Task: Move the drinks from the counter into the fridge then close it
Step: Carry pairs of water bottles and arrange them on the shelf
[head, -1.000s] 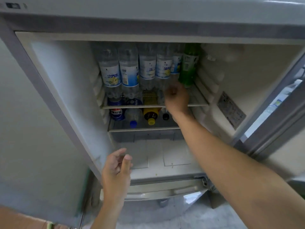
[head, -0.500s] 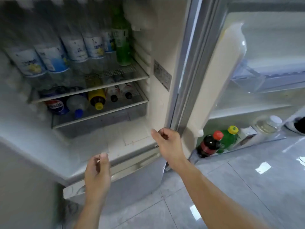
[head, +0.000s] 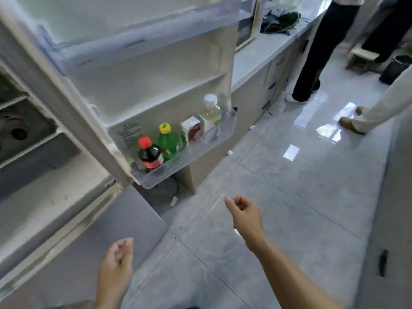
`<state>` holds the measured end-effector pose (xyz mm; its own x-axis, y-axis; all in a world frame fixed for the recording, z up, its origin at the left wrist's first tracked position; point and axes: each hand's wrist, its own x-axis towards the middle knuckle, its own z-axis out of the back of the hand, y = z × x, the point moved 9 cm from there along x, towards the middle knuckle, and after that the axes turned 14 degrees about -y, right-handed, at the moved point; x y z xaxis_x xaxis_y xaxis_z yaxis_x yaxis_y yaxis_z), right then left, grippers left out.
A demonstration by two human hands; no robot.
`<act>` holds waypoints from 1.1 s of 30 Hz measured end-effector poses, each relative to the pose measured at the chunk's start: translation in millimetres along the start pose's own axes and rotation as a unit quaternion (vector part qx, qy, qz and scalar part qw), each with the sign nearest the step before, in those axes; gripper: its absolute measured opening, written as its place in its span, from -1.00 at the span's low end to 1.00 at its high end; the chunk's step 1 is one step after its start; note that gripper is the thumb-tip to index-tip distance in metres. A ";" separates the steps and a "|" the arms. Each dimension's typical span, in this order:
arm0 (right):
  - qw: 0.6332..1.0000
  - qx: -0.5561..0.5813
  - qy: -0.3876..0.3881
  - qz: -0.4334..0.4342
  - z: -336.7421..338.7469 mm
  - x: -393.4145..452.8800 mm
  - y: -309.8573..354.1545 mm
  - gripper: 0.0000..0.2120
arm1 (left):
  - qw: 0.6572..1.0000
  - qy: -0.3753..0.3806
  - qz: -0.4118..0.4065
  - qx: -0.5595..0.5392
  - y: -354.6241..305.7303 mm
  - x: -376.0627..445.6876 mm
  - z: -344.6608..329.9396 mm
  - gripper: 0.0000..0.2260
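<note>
The fridge door [head: 138,63] stands wide open. Its bottom bin [head: 189,157] holds a cola bottle with a red cap [head: 149,153], a green bottle with a yellow cap [head: 168,141], a small carton [head: 191,130] and a pale bottle with a white cap [head: 210,112]. The fridge's inside [head: 33,152] shows at the left edge, blurred. My right hand [head: 244,214] hangs over the floor, fingers loosely curled, holding nothing. My left hand [head: 117,262] is lower, in front of the fridge's lower drawer front, also empty.
A grey counter [head: 263,54] runs behind the door, with a dark green object [head: 281,22] on it. Two people's legs [head: 312,63] stand on the tiled floor at the right. A dark bin [head: 394,68] and a low stool [head: 363,56] are at the far right.
My view has swung right, from the shelves to the door and the floor. My right hand came out of the fridge and dropped away from its edge, empty. My left hand lowered.
</note>
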<state>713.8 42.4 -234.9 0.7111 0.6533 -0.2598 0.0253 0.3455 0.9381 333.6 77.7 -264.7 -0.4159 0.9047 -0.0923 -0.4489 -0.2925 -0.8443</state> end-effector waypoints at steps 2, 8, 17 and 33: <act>0.999 0.006 -0.031 -0.042 51.0 7.2 -25.4 -0.77 | 0.999 0.029 0.018 0.003 6.7 -20.1 -31.0 -0.86; 0.979 -0.021 -0.124 -0.159 170.2 4.8 -112.2 -0.82 | 0.981 0.169 0.091 0.034 30.0 -71.4 -113.8 -0.89; 0.911 -0.092 -0.233 -0.328 254.1 -76.7 -239.0 -0.78 | 0.913 0.313 0.123 0.231 85.9 -80.5 -158.5 -0.85; 0.814 -0.093 -0.307 -0.484 267.9 -136.9 -298.7 -0.84 | 0.864 0.433 0.027 0.257 5.2 -48.3 -330.6 -0.91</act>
<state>797.1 -330.7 -418.1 0.6402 -0.4260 -0.6393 0.7164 0.6315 0.2966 612.8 134.9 -439.1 0.1997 0.7132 -0.6719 -0.8311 -0.2399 -0.5018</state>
